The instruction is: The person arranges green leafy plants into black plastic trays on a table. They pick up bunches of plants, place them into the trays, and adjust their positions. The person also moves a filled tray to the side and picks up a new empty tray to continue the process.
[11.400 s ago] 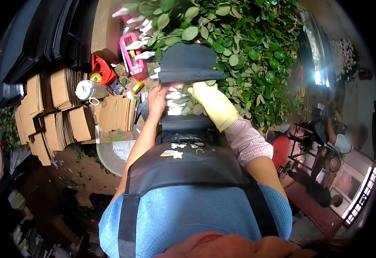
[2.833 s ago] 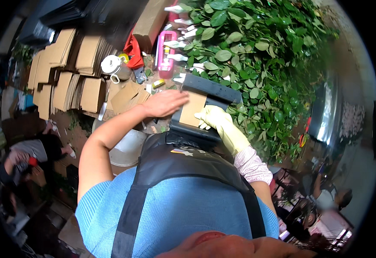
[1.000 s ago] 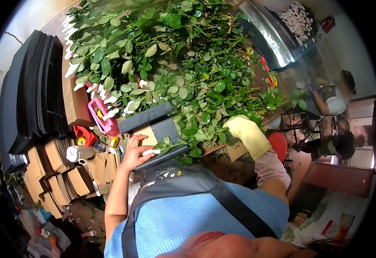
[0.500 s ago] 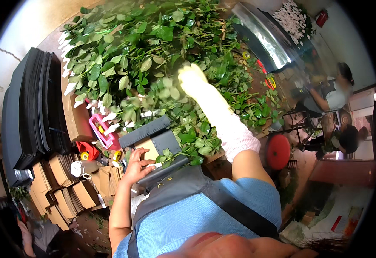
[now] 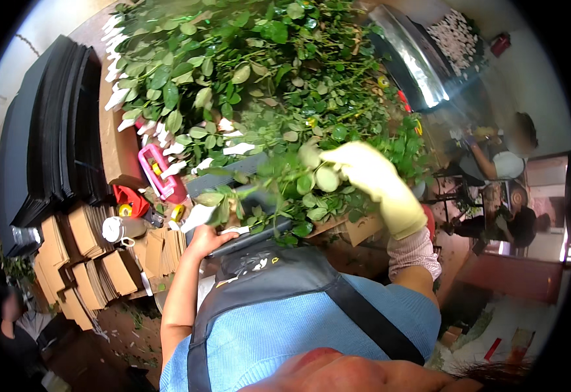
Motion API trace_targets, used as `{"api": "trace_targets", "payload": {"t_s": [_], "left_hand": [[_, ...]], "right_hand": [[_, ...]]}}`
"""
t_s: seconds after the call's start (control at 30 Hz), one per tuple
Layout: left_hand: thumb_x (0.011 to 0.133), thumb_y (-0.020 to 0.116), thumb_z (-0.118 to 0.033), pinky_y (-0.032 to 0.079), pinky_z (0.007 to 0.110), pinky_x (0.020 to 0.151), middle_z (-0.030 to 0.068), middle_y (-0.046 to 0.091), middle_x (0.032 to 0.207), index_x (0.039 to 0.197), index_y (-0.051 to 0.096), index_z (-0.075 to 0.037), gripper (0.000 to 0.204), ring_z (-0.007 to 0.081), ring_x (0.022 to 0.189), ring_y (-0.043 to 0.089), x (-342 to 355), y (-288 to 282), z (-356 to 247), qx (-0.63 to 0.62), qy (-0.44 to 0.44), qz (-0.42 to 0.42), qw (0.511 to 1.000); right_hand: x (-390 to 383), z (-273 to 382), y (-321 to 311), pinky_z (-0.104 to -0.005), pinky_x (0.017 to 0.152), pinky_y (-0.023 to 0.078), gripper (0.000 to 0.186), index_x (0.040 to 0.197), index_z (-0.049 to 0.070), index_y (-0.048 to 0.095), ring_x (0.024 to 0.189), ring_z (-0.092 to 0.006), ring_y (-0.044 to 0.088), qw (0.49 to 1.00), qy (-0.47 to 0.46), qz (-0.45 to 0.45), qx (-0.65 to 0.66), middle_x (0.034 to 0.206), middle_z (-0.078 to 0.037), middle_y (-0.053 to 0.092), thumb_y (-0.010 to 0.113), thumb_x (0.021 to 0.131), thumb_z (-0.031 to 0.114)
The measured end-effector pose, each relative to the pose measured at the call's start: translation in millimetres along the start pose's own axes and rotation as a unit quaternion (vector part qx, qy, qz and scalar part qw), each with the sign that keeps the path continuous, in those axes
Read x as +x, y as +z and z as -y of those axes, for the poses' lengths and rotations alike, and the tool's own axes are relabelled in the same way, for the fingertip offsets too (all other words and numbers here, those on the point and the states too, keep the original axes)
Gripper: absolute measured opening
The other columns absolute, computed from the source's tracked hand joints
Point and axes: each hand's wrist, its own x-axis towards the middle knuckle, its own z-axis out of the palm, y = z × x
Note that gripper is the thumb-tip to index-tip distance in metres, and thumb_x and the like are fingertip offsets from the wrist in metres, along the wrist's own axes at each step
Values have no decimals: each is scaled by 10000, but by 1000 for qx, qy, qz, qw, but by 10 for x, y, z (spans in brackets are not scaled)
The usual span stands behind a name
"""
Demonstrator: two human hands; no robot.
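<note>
My right hand (image 5: 364, 171), in a pale yellow glove, is closed around leafy rose stems (image 5: 298, 179) in front of my chest. The leaves are smeared by motion. The stems reach left over a dark tray (image 5: 269, 227) at the table's near edge. There my bare left hand (image 5: 208, 242) curls round a white-wrapped rose head (image 5: 199, 217); most of its fingers are hidden behind the head and leaves. Another white-wrapped tip lies by the thumb. Beyond both hands, a large heap of leafy stems (image 5: 233, 72) covers the table, white-wrapped heads pointing left.
A pink tape dispenser (image 5: 158, 173), a red tool (image 5: 130, 200) and a white-lidded jar (image 5: 122, 230) stand left of the tray. Folded cardboard (image 5: 115, 274) and a stack of black boards (image 5: 47, 144) sit further left. Other people work at the far right and lower left.
My right hand has drawn back from the heap, nearer and to the right, with stems in it. A white-wrapped head now lies at my left hand, whose fingers were spread over the tray before.
</note>
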Motion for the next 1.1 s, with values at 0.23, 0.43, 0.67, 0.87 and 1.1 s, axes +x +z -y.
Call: {"api": "trace_targets", "payload": {"t_s": [0.23,0.43,0.67,0.87,1.1], "left_hand": [[677,945,-187,560,319,804,72,585,1214,1451,507,-135,892,181,985,601,44,101,58,-6,161,-74,984],[818,843,-177,545,319,836,92,493,1236,1232,632,-48,482,222,1083,580,33,-1,-164,36,142,-15,989],[949,685,-161,489,325,919,79,613,1060,1119,728,-26,222,225,1071,606,75,-27,-263,14,75,-35,996],[879,736,-193,489,409,927,108,650,1043,1043,753,-66,208,312,1041,606,109,10,-263,92,152,-84,980],[883,729,-173,470,421,867,126,620,993,973,625,-48,186,346,989,581,53,18,-244,23,110,-93,989]], "right_hand": [[196,-438,658,-389,913,544,372,1295,170,666,1034,-302,702,907,212,242,-271,1184,-94,723,582,938,109],[256,-1013,611,-400,917,536,422,1355,178,605,1077,-314,681,958,5,243,-152,1197,-108,716,659,941,241],[944,99,117,-415,865,565,299,1031,105,732,950,-297,718,949,-29,22,-314,990,-116,747,605,944,361],[1960,-168,621,-425,882,554,277,1067,141,727,1000,-303,709,916,-62,101,-382,1047,-107,744,677,876,334],[2304,1335,-125,-419,854,551,244,1086,117,689,954,-304,691,885,-367,-170,-228,1005,-102,715,538,950,251]]}}
